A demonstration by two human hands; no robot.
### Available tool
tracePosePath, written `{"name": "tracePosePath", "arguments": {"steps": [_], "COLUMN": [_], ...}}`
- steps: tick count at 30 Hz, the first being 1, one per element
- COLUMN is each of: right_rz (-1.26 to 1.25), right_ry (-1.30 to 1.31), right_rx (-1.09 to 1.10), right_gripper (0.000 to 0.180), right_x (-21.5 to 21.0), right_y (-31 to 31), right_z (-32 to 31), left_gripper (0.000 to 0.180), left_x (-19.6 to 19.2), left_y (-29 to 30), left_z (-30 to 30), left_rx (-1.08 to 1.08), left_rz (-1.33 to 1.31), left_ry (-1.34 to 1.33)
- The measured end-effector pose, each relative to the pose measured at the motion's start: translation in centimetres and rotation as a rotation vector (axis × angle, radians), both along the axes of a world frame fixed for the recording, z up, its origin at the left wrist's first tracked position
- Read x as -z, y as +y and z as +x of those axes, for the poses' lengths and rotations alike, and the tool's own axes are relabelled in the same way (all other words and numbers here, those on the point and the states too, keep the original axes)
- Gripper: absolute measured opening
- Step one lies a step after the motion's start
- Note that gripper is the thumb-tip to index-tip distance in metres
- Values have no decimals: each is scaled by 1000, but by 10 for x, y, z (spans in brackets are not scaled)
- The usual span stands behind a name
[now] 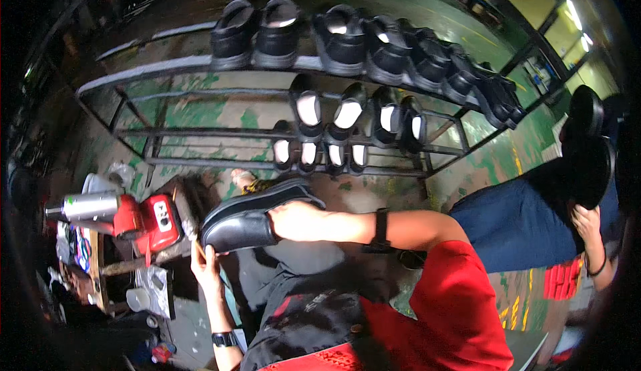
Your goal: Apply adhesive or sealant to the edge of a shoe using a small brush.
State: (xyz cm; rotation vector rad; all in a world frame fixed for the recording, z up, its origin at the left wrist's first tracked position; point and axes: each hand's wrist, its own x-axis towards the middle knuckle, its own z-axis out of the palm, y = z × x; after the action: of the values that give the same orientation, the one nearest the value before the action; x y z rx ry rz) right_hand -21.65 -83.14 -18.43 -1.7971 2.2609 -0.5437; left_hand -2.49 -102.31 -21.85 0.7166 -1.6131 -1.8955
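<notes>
My right hand point(292, 221) reaches into the opening of a black slip-on shoe point(234, 225) and grips it from inside; its fingers are mostly hidden by the upper. The shoe lies tilted, with its toe toward the left and its thick dark sole point(260, 199) on the far side. Just below the toe, my left hand point(208, 279) pinches a thin, light brown stick-like tool point(198, 248). Its tip is close to the toe; whether they touch I cannot tell.
A metal rack point(193, 64) with several black shoes point(342, 37) stands ahead. At left, a red and silver power tool point(143, 224) sits by a wooden stand point(99, 271). On the right, another person's hand point(587, 227) holds black shoes point(591, 164).
</notes>
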Motion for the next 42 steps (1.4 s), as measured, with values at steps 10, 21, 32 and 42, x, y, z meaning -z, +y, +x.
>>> {"name": "tracePosePath", "arguments": {"steps": [10, 21, 32, 42], "right_rz": [-200, -761, -1083, 102], "right_ry": [-518, -1105, -1743, 254], "right_rx": [253, 361, -68, 362], "right_gripper": [7, 16, 13, 27], "right_x": [-96, -115, -170, -48], "right_y": [79, 117, 159, 199], "right_z": [8, 14, 20, -14], "left_gripper": [47, 53, 51, 54], "left_x": [17, 10, 15, 17], "left_y": [-1, 1, 3, 5], "left_z": [8, 2, 7, 11], "left_rx": [-25, -33, -85, -84], "left_rz": [86, 79, 36, -57], "left_ry": [-134, -74, -94, -108]}}
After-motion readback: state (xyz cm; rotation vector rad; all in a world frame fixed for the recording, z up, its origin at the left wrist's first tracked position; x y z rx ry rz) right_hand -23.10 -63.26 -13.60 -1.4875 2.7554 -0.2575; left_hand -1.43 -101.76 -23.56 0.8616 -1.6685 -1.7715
